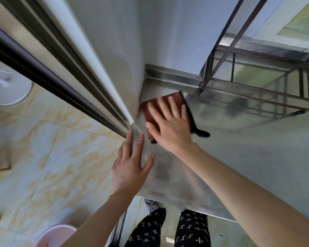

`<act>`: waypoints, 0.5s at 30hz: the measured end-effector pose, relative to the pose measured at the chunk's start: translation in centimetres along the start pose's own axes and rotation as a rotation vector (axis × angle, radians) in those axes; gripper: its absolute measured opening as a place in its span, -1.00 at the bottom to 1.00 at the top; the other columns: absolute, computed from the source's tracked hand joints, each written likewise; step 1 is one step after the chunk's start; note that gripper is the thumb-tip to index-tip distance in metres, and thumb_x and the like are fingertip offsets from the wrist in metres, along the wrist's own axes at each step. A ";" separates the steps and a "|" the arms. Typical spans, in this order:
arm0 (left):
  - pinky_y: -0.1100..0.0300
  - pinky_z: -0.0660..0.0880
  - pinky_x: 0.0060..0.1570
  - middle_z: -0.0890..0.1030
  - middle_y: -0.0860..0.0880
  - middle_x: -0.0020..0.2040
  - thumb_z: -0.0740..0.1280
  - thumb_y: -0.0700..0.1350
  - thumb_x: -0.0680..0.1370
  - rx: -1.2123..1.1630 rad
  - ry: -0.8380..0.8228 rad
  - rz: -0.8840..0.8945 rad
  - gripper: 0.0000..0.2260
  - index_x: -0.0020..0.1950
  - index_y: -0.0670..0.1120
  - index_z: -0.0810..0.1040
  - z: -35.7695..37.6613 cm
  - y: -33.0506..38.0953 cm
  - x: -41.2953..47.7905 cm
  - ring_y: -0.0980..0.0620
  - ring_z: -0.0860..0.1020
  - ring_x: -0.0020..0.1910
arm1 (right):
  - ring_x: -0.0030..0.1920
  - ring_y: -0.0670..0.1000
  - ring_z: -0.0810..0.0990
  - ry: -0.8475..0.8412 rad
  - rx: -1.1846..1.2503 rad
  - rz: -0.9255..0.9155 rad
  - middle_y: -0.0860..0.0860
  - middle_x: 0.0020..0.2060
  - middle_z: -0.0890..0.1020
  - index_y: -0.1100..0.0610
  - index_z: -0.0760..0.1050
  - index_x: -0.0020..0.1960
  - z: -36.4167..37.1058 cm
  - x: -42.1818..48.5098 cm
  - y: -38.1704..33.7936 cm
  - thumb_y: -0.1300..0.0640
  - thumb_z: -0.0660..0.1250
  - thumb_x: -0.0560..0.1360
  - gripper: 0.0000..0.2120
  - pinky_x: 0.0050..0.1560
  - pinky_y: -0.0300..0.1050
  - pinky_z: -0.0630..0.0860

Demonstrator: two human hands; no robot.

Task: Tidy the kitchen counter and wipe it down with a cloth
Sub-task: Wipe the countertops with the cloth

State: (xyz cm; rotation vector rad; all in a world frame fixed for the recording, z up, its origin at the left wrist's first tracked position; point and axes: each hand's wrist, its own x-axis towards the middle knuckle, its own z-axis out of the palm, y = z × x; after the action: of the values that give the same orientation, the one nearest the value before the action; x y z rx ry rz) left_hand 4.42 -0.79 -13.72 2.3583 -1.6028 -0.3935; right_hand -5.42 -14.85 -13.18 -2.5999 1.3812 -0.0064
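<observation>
A dark red cloth (177, 99) with a black edge lies flat on the steel counter (248, 154), near its back left corner. My right hand (169, 125) presses down on the cloth with its fingers spread, covering most of it. My left hand (130, 166) rests flat on the counter's left edge, fingers apart, holding nothing. The counter surface looks smeared and dull around the cloth.
A sliding door frame (61, 72) runs along the counter's left side. A metal rack (257, 82) stands at the back right by the window. On the tiled floor (43, 148) are a white bucket (9, 86) and a pink basin (55, 236). My legs show below.
</observation>
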 end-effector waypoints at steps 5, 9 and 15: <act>0.16 0.54 -0.28 0.19 0.10 0.49 0.14 0.28 0.49 -0.009 0.012 0.003 -0.47 0.43 0.15 0.26 -0.1 0.0 0.0 0.05 0.34 0.31 | 0.52 0.09 -0.04 -0.025 -0.024 -0.042 -0.01 0.53 0.09 -0.09 0.03 0.51 -0.9 4.4 1.8 -0.24 -0.07 0.56 -0.44 0.44 0.20 -0.07; 0.13 0.54 -0.27 0.22 0.08 0.48 0.13 0.28 0.49 -0.019 0.014 0.004 -0.47 0.41 0.12 0.30 -0.2 0.1 0.0 0.02 0.39 0.29 | 0.50 0.18 0.01 0.034 0.078 0.174 0.07 0.51 0.13 -0.02 0.08 0.51 -0.1 4.2 -2.2 -0.16 -0.02 0.57 -0.45 0.41 0.30 -0.05; 0.10 0.55 -0.28 0.27 0.04 0.46 0.15 0.26 0.48 -0.029 0.025 0.004 -0.48 0.38 0.09 0.35 -0.3 0.2 0.0 -0.01 0.41 0.28 | 0.51 0.17 -0.04 -0.037 0.024 0.069 0.05 0.52 0.08 -0.05 0.04 0.52 -0.3 2.8 -1.5 -0.20 -0.06 0.57 -0.45 0.42 0.30 -0.08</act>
State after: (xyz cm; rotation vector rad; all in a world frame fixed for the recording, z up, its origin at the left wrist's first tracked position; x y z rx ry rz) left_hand 4.37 -0.85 -13.37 2.3290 -1.5804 -0.3827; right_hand -2.68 -16.42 -12.86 -2.5187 1.4478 0.0355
